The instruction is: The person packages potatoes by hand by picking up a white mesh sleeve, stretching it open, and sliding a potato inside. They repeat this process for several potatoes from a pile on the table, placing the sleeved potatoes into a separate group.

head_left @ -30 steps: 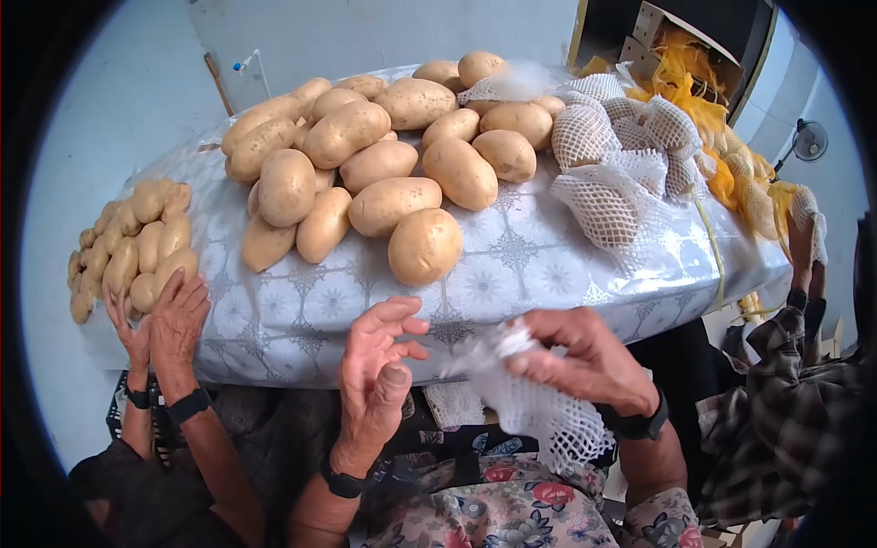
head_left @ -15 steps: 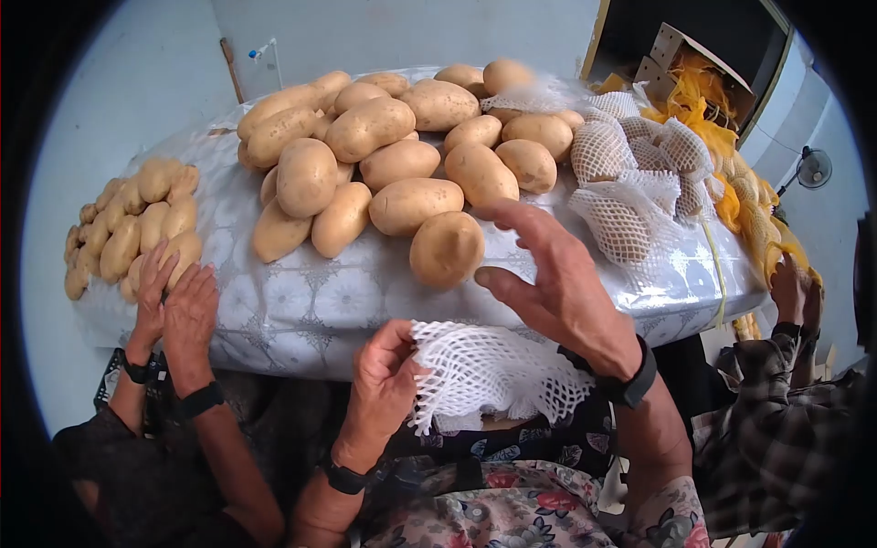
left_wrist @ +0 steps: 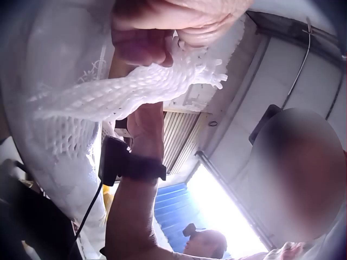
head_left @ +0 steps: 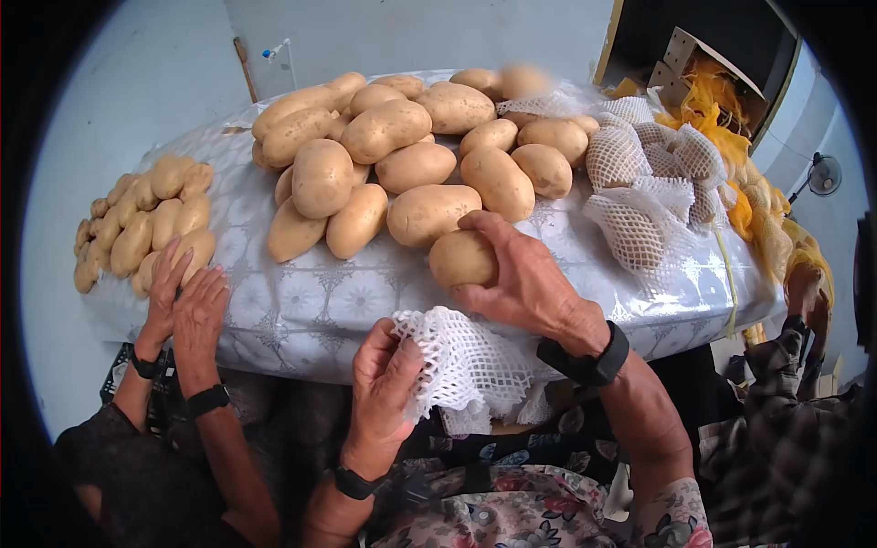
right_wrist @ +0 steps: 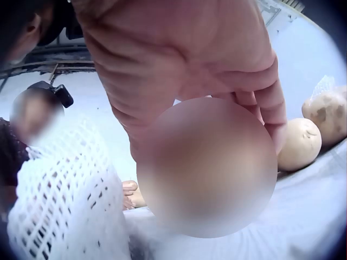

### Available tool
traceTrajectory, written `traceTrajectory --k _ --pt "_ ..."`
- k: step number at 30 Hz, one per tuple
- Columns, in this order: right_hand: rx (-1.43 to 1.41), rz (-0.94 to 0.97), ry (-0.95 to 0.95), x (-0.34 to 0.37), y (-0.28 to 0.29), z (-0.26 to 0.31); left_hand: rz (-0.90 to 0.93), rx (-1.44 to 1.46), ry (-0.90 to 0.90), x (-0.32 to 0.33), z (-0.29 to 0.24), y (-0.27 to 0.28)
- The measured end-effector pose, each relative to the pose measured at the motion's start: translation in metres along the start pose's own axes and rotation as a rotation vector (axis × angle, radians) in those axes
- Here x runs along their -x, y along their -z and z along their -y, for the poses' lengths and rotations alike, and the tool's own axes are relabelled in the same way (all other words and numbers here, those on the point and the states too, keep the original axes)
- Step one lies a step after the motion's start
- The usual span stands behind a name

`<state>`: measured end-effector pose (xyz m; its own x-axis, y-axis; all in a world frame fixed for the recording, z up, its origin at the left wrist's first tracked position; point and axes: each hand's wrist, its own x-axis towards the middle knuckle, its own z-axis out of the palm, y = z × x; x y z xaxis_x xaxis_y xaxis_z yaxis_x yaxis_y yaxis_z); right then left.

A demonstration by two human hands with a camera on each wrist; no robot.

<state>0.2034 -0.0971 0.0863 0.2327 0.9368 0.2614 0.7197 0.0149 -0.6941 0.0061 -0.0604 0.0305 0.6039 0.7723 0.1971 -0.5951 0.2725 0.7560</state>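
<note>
My left hand (head_left: pixel 384 388) pinches a white foam net sleeve (head_left: pixel 470 356) by its edge, over the front of the table. In the left wrist view the same sleeve (left_wrist: pixel 141 89) hangs from the fingers. At the table's front edge my right hand (head_left: pixel 534 288) grips a potato (head_left: pixel 463 258), fingers over its top and thumb at its near side. The right wrist view has that potato blurred out under the right hand (right_wrist: pixel 184 49). Just behind it lies a larger potato (head_left: pixel 429 216), at the front of a loose pile (head_left: pixel 388 128).
Potatoes in foam nets (head_left: pixel 635 233) lie to the right, beside yellow mesh bags (head_left: pixel 744 210). At the left, another person's hands (head_left: pixel 192 306) touch a second potato heap (head_left: pixel 137 224). A patterned cloth (head_left: pixel 347 297) covers the table. Another person's hand (head_left: pixel 804 288) is at far right.
The foam sleeve has passed from my right hand to my left. My right hand has reached forward and taken hold of the front potato.
</note>
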Motion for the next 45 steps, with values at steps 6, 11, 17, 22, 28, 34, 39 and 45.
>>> traceTrajectory --k 6,11,17,22,28,34,39,45 --pt "-0.674 -0.162 -0.221 0.055 0.044 0.015 -0.443 -0.243 -0.578 -0.005 -0.019 0.017" --pt "-1.211 0.278 -0.138 0.111 0.036 0.059 -0.185 -0.788 -0.61 -0.002 -0.003 -0.019" --pt "-0.913 0.435 -0.302 0.106 0.046 0.035 0.081 -0.808 -0.582 0.008 0.008 -0.038" --pt "-0.728 0.048 -0.361 0.107 0.043 0.028 0.089 -0.851 -0.468 0.01 -0.006 -0.044" --pt "-0.448 -0.201 -0.126 0.109 0.022 0.023 0.237 -1.022 -0.537 0.006 -0.001 -0.051" --pt "-0.62 -0.436 -0.266 0.098 0.017 0.02 0.371 -1.13 -0.462 0.009 0.016 -0.047" --pt "-0.731 -0.259 -0.187 0.109 0.022 0.011 0.178 -0.937 -0.446 -0.013 0.013 -0.032" --pt "-0.672 0.061 -0.212 0.108 0.041 0.017 0.193 -0.989 -0.395 -0.009 0.007 -0.037"
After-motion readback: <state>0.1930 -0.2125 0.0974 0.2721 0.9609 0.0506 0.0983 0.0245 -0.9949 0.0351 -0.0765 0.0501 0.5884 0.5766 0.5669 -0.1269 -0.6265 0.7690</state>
